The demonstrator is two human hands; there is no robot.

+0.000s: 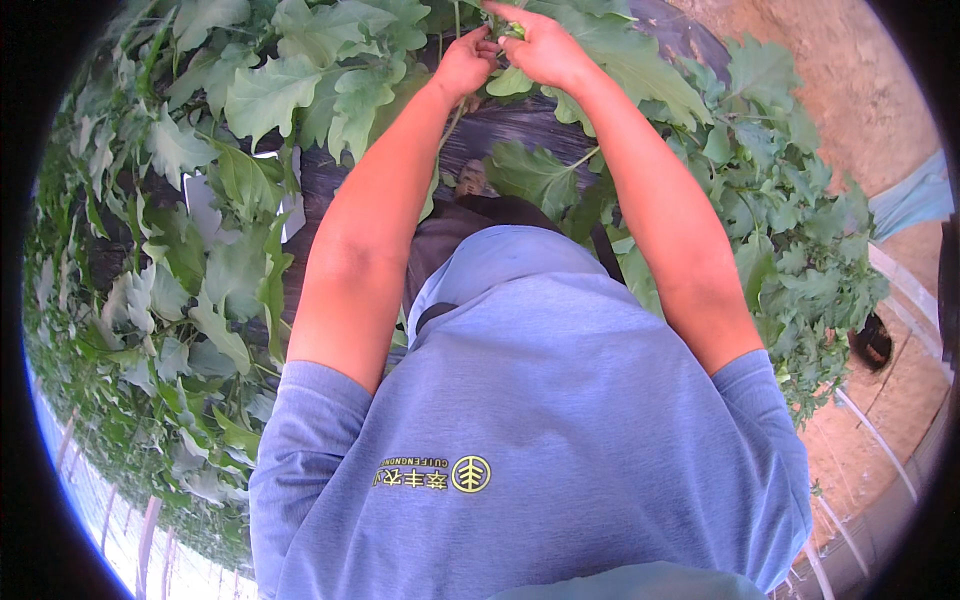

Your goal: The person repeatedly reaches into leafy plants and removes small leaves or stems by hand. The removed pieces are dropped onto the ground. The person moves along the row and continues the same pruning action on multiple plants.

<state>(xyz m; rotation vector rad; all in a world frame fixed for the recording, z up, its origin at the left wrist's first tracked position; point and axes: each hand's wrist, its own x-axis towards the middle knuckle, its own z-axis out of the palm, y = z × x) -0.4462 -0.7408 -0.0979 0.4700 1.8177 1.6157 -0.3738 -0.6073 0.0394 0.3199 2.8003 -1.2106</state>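
Observation:
Both hands meet at the top edge of the view, around a green shoot [516, 30] of a plant with broad, lobed leaves, likely eggplant. My left hand [466, 64] has its fingers curled in against the shoot from the left. From the right, my right hand [546, 49] pinches the same shoot between thumb and index finger. Fingers and leaves hide part of the shoot, and the picture's edge cuts off the right fingertip. A large leaf [637, 64] spreads beside my right wrist, and a thin upright stem [457, 19] rises behind my left hand.
Dark plastic mulch film [517, 124] covers the soil under the plants. Dense foliage [172, 300] fills the left side, with white panels [206, 206] among the leaves. More plants [795, 277] line the right, beside bare soil [862, 90] and a pale blue sheet [911, 195].

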